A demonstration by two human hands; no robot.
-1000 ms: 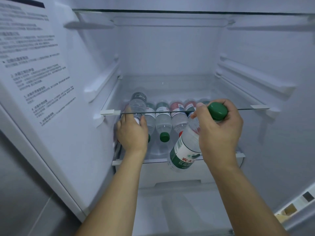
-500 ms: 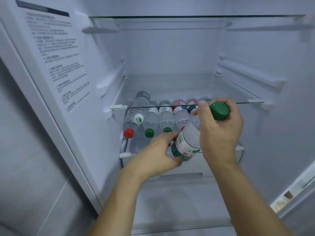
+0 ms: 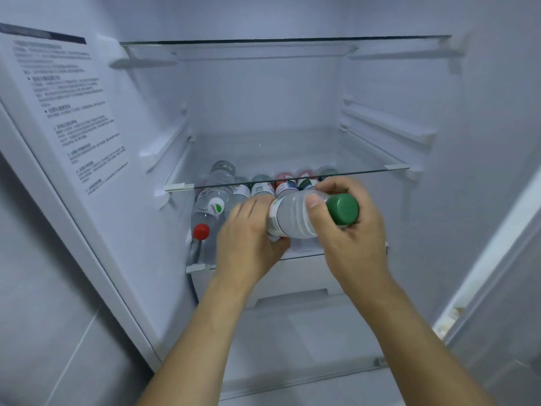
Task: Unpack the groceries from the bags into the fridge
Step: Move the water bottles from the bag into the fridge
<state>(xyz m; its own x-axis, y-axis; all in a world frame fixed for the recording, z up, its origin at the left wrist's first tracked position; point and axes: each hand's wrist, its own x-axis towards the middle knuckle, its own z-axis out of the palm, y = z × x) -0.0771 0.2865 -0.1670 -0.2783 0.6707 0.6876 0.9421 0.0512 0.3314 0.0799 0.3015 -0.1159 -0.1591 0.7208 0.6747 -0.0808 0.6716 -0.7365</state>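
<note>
A clear water bottle (image 3: 292, 219) with a green cap (image 3: 342, 208) lies almost level in front of the lower fridge shelf (image 3: 199, 266). My right hand (image 3: 351, 238) grips its neck just behind the cap. My left hand (image 3: 248, 235) holds its labelled body from the left. Behind them several water bottles lie side by side on that shelf, caps toward me; the leftmost bottle (image 3: 206, 212) has a red cap (image 3: 201, 231). My hands hide the front ends of the others.
A glass shelf (image 3: 292, 178) hangs just above the bottle row, and a second glass shelf (image 3: 287, 41) sits near the top. A printed instruction sticker (image 3: 70, 112) covers the left wall. A white drawer front (image 3: 292, 294) lies below the bottles.
The held bottle has swung from slanting downward to nearly level and risen toward the shelf. My left hand has moved up along its body from the bottom end.
</note>
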